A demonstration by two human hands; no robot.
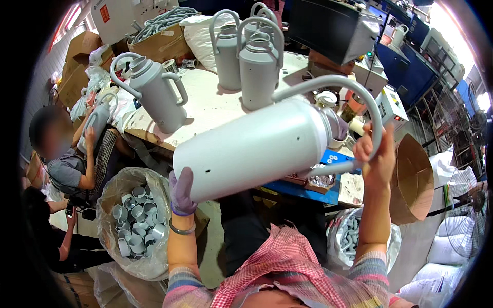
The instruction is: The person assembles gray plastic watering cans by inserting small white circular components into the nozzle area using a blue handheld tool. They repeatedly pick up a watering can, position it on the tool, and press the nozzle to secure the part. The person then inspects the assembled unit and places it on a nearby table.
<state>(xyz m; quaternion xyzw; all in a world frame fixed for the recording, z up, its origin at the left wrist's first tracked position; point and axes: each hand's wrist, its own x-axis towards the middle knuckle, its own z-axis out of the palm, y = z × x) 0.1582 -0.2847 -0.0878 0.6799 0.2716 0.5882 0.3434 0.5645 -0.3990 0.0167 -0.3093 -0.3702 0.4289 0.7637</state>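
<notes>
I see a grey flask body (251, 149) held tilted in the air above the worktable (205, 102): left hand (181, 192), gloved, cups its base, right hand (374, 154) clenched on the loop handle (359, 97). Left support looks shallow; flask could slip onto the bag of caps (136, 220).

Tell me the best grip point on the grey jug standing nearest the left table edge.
Probably the side handle of the grey jug: it loops clear of the body on the jug's right, so come from that side. The top bail arches free too, reachable from above.
</notes>
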